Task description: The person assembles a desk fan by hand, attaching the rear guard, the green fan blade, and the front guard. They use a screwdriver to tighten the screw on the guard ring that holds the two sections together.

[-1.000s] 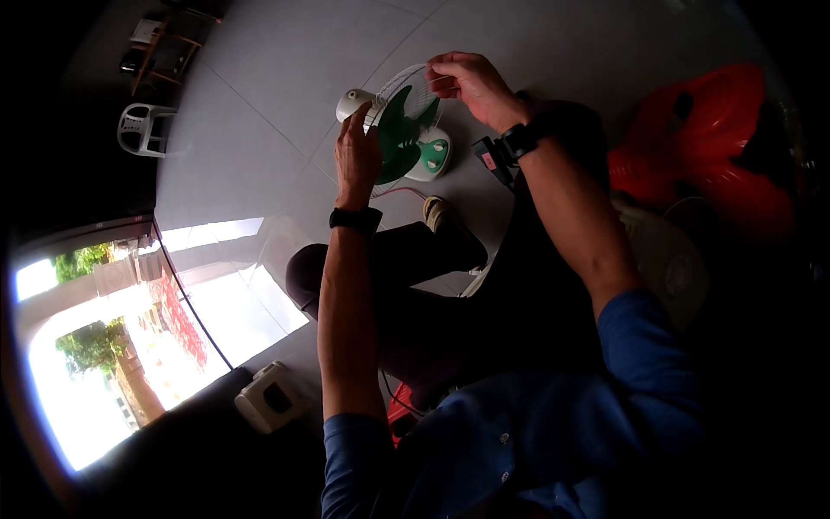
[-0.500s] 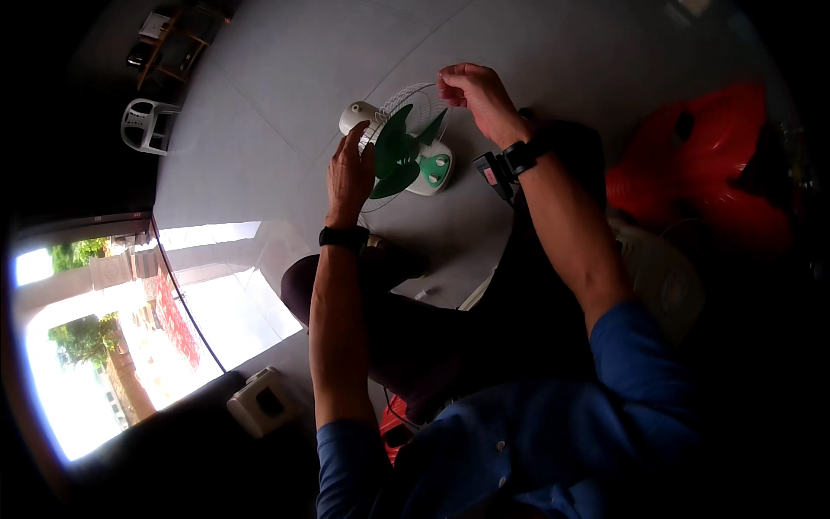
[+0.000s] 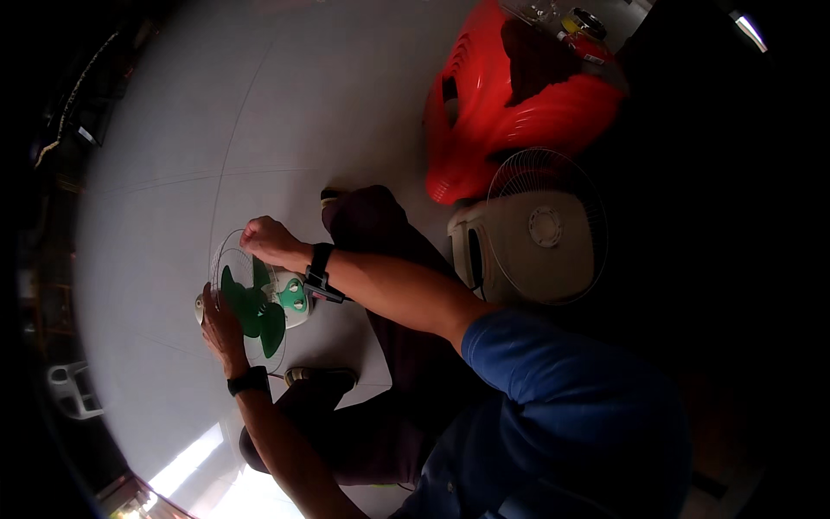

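A small table fan stands on the floor at left, its green blades (image 3: 245,303) bare at the front. Behind them is a wire rear guard (image 3: 226,253). A pale motor housing (image 3: 199,310) shows at its left, and its white base carries a green knob panel (image 3: 295,295). My left hand (image 3: 223,330) is at the guard's left side beside the housing, fingers bent around the edge; the blades partly hide the grip. My right hand (image 3: 271,241) pinches the guard's upper rim with curled fingers. Both wrists wear black bands.
On the right, a loose round wire guard (image 3: 596,195) leans over a beige appliance (image 3: 484,251). Beyond it is a red plastic stool (image 3: 484,112) bearing a dark cloth (image 3: 536,65) and jars. A white chair (image 3: 73,391) stands at far left. My shoe (image 3: 320,379) is near the fan.
My view has swung right, shifting the fan to the lower left and bringing the red stool and loose guard into fuller sight. Both hands stay at the fan's rear guard.
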Action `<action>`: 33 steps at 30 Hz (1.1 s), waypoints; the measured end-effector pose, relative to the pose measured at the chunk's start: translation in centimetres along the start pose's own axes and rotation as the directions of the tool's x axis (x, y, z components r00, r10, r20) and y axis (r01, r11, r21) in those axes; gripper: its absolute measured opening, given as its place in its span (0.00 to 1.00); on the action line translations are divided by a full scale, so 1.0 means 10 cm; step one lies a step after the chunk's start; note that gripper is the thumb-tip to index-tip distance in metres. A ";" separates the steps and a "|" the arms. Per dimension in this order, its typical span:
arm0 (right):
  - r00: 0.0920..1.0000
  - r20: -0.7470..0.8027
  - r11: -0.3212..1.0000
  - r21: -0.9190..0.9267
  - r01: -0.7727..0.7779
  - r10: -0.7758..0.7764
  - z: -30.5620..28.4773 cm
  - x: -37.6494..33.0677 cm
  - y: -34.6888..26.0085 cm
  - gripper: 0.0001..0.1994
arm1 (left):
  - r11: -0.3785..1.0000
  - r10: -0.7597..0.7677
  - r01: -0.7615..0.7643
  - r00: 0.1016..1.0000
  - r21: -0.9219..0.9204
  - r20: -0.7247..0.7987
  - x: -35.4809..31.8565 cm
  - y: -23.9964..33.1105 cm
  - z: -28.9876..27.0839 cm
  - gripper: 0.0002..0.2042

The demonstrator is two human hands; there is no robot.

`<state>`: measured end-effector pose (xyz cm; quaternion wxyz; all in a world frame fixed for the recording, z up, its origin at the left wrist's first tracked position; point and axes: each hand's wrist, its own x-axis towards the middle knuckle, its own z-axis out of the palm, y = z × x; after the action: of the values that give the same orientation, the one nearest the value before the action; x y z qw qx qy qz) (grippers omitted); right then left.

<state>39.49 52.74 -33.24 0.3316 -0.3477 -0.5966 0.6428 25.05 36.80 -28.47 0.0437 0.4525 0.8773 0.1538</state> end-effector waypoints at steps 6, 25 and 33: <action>0.991 0.050 0.984 0.125 -0.126 0.121 -0.12 0.03 0.05 0.08 | 0.918 0.390 -0.385 0.920 -0.093 0.049 0.05 -0.45 -0.17 0.19; 0.957 -0.255 0.674 0.732 0.099 0.136 -0.71 -0.90 -1.29 0.08 | 0.924 0.327 -0.335 0.942 -0.184 -0.072 -0.53 -0.53 -0.14 0.21; 0.902 -0.409 0.825 0.552 0.121 0.141 -2.32 -2.63 -1.68 0.09 | 0.882 0.398 -0.442 0.885 -0.165 -0.243 -0.66 -0.33 -0.26 0.24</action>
<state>73.37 44.16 -16.17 0.5397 -0.3708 -0.2890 0.6984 25.79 29.12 -27.47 -0.0311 0.6073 0.7355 0.2988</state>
